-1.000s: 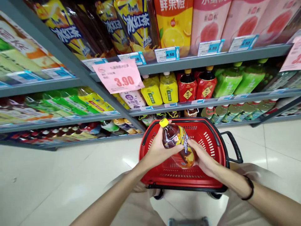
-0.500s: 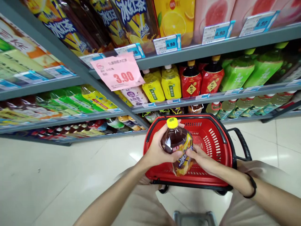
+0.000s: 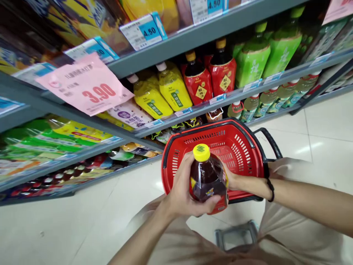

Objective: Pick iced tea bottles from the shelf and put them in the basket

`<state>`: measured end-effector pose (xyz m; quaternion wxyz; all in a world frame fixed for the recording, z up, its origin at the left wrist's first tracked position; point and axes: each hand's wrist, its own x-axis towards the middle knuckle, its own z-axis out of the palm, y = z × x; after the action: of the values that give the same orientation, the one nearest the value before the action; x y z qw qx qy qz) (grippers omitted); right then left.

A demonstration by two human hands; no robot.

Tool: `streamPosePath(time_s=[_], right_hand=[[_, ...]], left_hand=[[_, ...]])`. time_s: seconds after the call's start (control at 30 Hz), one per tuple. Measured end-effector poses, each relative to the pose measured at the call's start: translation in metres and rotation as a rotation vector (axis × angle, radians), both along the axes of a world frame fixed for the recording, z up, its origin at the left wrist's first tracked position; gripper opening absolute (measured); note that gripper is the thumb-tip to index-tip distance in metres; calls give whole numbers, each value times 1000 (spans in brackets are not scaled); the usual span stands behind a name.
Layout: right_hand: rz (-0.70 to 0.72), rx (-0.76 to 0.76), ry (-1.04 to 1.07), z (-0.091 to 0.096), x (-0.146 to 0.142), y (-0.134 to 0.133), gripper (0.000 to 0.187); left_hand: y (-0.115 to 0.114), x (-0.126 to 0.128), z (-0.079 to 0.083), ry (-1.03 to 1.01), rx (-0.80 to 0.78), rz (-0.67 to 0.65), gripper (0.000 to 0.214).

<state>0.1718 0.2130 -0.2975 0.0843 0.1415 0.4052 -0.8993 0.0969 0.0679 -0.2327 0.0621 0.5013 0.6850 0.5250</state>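
Observation:
A bottle of dark iced tea (image 3: 207, 178) with a yellow cap stands nearly upright over the red shopping basket. My left hand (image 3: 183, 191) is wrapped around its left side, the thumb lying across the front. On the far right side of the bottle rests my right hand (image 3: 231, 177), its fingers mostly hidden behind the bottle. A black band circles my right wrist. Below and beyond the bottle, the slotted floor and walls of the basket (image 3: 244, 138) show.
Ahead runs a grey shelf (image 3: 176, 48) stocked with drinks, among them yellow bottles (image 3: 175, 90), red bottles (image 3: 197, 82) and green bottles (image 3: 253, 62). A pink price sign (image 3: 85, 84) juts out from the shelf edge. The basket's black handle (image 3: 271, 141) sticks out to the right.
The bottle has come nearer to me and turned, so its colourful front label no longer faces me. My right hand has slid further behind it. The camera view has shifted right and tilted.

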Motion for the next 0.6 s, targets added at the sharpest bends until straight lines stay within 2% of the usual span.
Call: streamPosePath(time_s=[0.13, 0.23, 0.43, 0.6], right_hand=[[-14, -134, -92, -18, 5, 2, 56], [15, -137, -158, -18, 6, 11, 50], [148, -136, -106, -8, 8, 20, 68], [105, -101, -204, -5, 11, 18, 61]], left_hand=[[-1, 4, -5, 56, 5, -2, 103], [0, 6, -4, 102, 10, 17, 102], [1, 16, -10, 33, 37, 14, 106], [2, 19, -11, 77, 33, 43, 100]])
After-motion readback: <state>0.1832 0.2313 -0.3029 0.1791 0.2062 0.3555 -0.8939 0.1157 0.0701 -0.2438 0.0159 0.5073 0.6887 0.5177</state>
